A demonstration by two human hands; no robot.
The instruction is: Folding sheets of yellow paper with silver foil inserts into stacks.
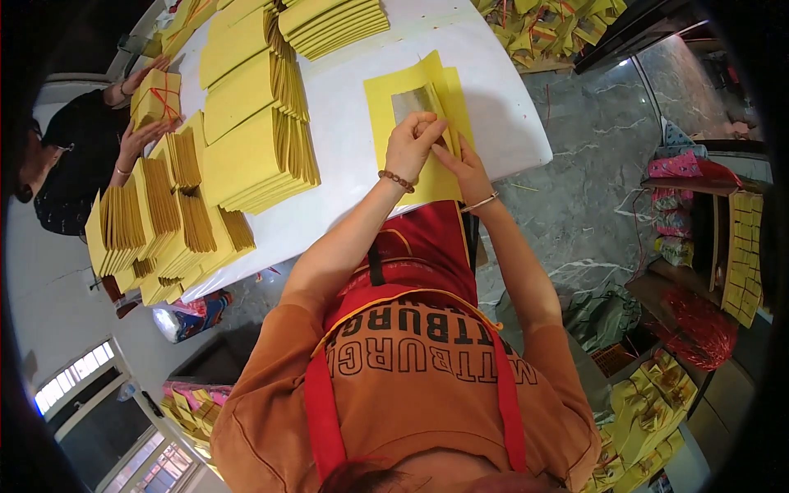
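Note:
At the table's near edge lies a small stack of yellow paper sheets (380, 99) with a silvery-grey patch on the top one. One yellow sheet (438, 78) stands partly lifted and folded along its right side. My left hand (413, 144), with a beaded bracelet at the wrist, is closed, its fingers curled and pinching at this folded sheet. Against the other side of the fold is my right hand (468, 172), wearing a thin bangle; its thumb and fingers grip the paper's edge. The fingertips of both hands nearly meet, partly hiding the fold.
On the white table (345, 99), stacks of folded yellow paper (246, 156) stand to the left. Across the table a person's hands (140, 135) hold a yellow bundle (156, 99) tied with red string. More yellow paper pieces (559, 33) lie heaped at the far right.

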